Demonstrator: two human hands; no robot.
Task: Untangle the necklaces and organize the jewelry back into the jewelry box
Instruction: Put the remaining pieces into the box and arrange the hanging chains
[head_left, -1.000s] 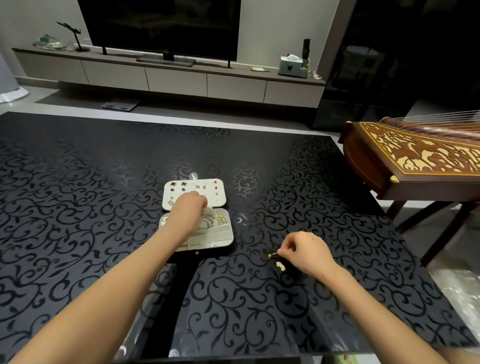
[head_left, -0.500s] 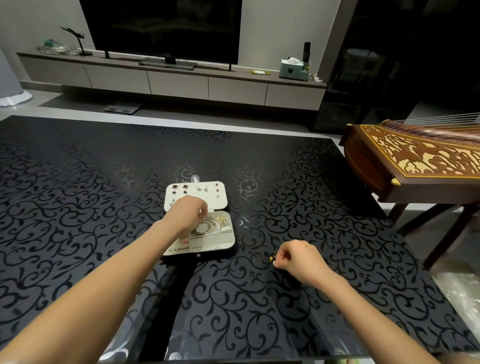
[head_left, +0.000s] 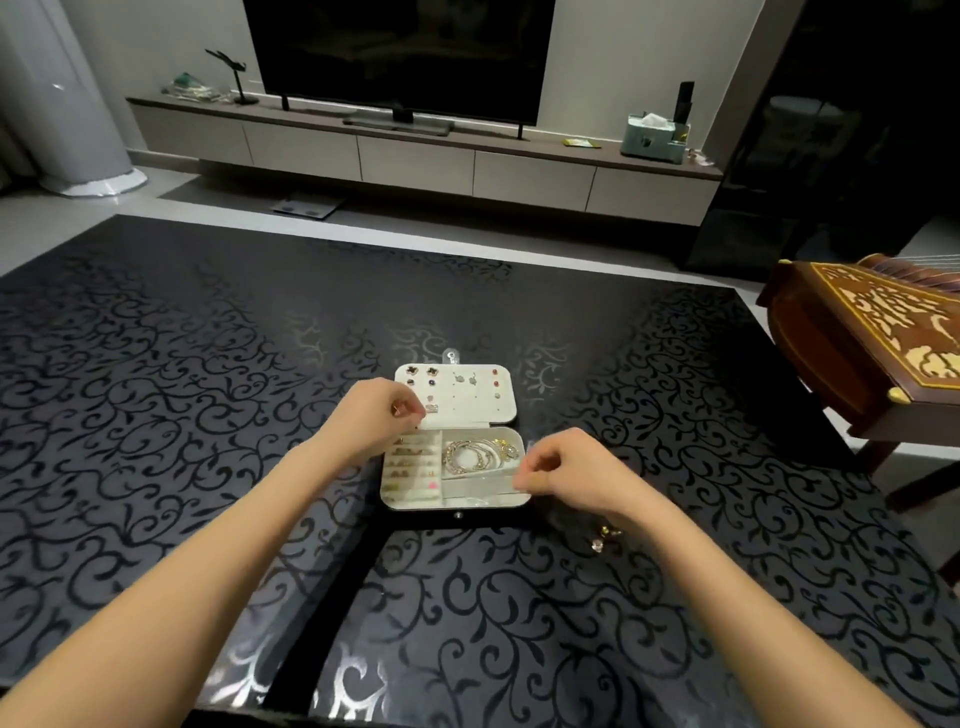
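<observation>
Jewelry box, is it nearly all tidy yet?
Mostly. Earrings sit pinned in the lid, and chains fill one compartment of the jewelry box. The left hand and right hand hover over it, curled; whether they hold anything is unclear. Left: small pieces on the table beside the right wrist.

- I see a home living room: a big television (head_left: 400, 52) stands on a long low cabinet (head_left: 415, 161).
- A tissue box (head_left: 655, 137) sits on that cabinet, a bathroom scale (head_left: 306, 206) on the floor.
- A wooden zither (head_left: 872, 343) stands beside the black patterned tabletop (head_left: 208, 415).
</observation>
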